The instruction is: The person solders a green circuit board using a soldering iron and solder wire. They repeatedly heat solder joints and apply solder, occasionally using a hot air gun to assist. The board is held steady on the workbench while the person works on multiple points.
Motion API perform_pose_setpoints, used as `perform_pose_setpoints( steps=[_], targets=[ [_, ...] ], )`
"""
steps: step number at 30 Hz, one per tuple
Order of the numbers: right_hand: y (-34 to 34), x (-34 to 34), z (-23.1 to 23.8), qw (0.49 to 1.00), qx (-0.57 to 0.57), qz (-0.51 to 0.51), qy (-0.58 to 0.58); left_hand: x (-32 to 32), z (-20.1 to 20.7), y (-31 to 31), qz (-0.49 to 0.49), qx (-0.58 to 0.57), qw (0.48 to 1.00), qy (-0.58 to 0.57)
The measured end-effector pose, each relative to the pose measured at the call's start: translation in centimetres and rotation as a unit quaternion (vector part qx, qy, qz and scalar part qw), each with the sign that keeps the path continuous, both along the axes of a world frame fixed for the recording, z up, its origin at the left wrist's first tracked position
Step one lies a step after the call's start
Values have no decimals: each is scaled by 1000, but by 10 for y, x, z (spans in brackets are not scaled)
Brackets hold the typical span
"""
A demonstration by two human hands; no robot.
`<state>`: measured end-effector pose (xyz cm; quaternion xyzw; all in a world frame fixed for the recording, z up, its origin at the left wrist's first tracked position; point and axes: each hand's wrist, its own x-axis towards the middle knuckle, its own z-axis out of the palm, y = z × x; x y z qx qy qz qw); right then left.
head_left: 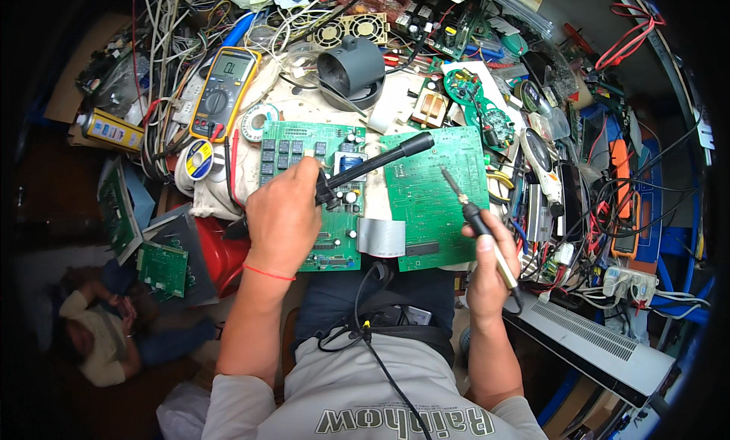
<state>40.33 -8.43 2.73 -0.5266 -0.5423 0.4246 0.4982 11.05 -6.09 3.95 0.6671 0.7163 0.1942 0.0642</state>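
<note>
My left hand (285,212) is closed round a long black tube-shaped tool (380,157). Its thick end reaches over the right-hand circuit board, and I cannot make out its exact kind. In my right hand (493,269) is a soldering iron (480,227), its tip pointing up and left above that board. The green circuit board (437,204) on the right lies with its solder side up. Beside it, a green board (342,238) with relays and other parts lies partly under my left hand. A grey ribbon cable (382,237) spans the gap between the boards.
A yellow multimeter (222,90), a solder spool (199,159) and a grey cylindrical holder (351,68) stand behind the boards. Tangled wires and electronic parts crowd both sides. More boards (162,269) lie at the left edge. A person (103,333) sits at lower left.
</note>
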Motion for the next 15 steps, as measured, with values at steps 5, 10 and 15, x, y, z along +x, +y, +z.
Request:
perform_pose_setpoints(
  steps=[5, 10, 15],
  targets=[
    [8, -5, -19, 996, 25, 35, -76, -5, -5, -1, 5, 2, 1000, -20],
    [20, -7, -33, 966, 158, 104, -173, -1, 8, -4, 17, 51, 996, -74],
    [22, -9, -39, 953, 196, 94, -210, 15, 27, -9, -23, 48, 982, -179]
  ],
)
